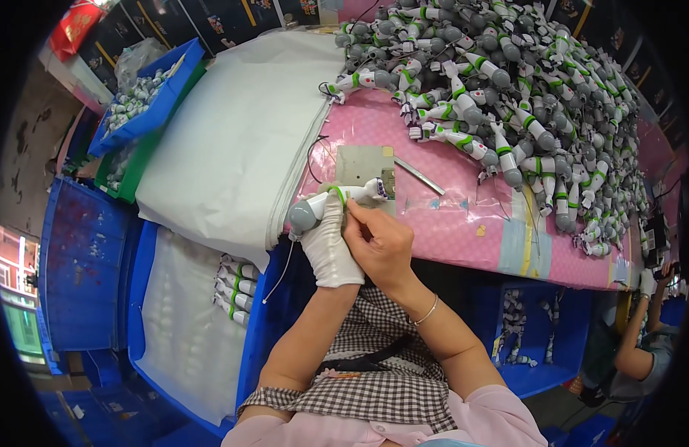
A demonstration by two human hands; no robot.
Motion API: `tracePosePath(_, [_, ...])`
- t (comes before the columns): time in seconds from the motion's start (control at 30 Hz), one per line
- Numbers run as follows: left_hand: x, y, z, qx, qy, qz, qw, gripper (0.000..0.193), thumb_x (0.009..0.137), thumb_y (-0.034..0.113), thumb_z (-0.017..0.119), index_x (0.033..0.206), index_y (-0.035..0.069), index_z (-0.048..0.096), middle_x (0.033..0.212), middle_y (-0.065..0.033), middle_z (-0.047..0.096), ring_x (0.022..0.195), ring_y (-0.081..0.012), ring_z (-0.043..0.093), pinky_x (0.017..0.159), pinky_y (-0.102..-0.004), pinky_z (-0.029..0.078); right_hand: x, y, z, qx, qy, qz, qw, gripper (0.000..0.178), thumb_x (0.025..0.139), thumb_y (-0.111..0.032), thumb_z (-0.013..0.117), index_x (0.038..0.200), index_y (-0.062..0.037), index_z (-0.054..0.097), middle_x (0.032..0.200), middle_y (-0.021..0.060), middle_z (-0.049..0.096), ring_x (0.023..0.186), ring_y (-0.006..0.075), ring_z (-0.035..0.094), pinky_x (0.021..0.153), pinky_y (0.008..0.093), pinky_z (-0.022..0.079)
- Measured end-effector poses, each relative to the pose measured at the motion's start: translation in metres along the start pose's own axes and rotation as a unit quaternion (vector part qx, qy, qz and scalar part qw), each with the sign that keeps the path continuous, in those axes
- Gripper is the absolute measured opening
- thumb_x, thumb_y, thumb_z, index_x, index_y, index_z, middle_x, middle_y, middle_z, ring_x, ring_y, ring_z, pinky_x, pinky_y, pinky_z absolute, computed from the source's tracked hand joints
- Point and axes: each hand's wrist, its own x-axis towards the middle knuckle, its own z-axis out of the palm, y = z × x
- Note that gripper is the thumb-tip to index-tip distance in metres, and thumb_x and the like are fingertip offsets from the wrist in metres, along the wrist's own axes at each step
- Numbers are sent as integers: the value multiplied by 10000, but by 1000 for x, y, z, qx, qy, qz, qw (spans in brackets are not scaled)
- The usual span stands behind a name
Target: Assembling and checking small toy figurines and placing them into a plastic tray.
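My left grip, in a white glove, is closing around a toy arm, white with a grey ball end and a green band. I'm holding it over the near edge of the pink-covered table, its grey end pointing left and its small dark-fingered end pointing right. My bare right grip is curling in with thumb and forefinger meeting just beside the green band (I can't tell whether they're pinching anything between them). A thin cord is hanging from near the grey end.

Beyond the toy arm, a flat metal plate is lying on the table, with a narrow metal strip resting at an angle just to its right. A big heap of similar toy arms is covering the far right of the table, while a stack of white sheets is spreading over the left. Below those sheets, a few more arms are lying in a row in a blue crate. Under the table on my right, a blue bin is holding more small parts.
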Motion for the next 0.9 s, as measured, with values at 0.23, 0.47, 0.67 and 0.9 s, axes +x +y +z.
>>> tracePosePath(0.23, [5, -5, -11, -20, -32, 9, 999, 191, 842, 15, 642, 986, 58, 525, 947, -62, 612, 825, -178, 615, 760, -333, 556, 1, -1, 2, 43, 21, 12, 999, 148, 743, 26, 666, 891, 23, 671, 703, 94, 654, 562, 116, 609, 515, 234, 478])
tracePosePath(0.47, [-7, 3, 6, 4, -23, 51, 998, 170, 855, 46, 640, 981, 42, 527, 948, -55, 605, 828, -165, 611, 769, -311, 548, 2, 6, 2, 48, 27, 11, 998, 132, 739, 34, 662, 871, 28, 664, 698, 94, 651, 562, 110, 607, 511, 231, 475])
tracePosePath(0.67, [-10, 4, 8, 4, -24, 65, 998, 172, 860, 59, 640, 989, 36, 528, 958, -52, 601, 847, -159, 603, 775, -298, 536, 4, 9, -1, 50, 29, 4, 998, 114, 745, 34, 654, 859, 30, 656, 659, 84, 631, 536, 90, 580, 489, 231, 461])
tracePosePath(0.9, [-7, 38, 7, 94, -166, 118, 975, 453, 823, 232, 704, 1148, 31, 460, 967, -37, 545, 909, -151, 579, 796, -322, 520, 20, 46, -47, 174, 81, 187, 964, 142, 834, -37, 619, 952, 20, 676, 658, 25, 629, 537, 54, 555, 481, 233, 455])
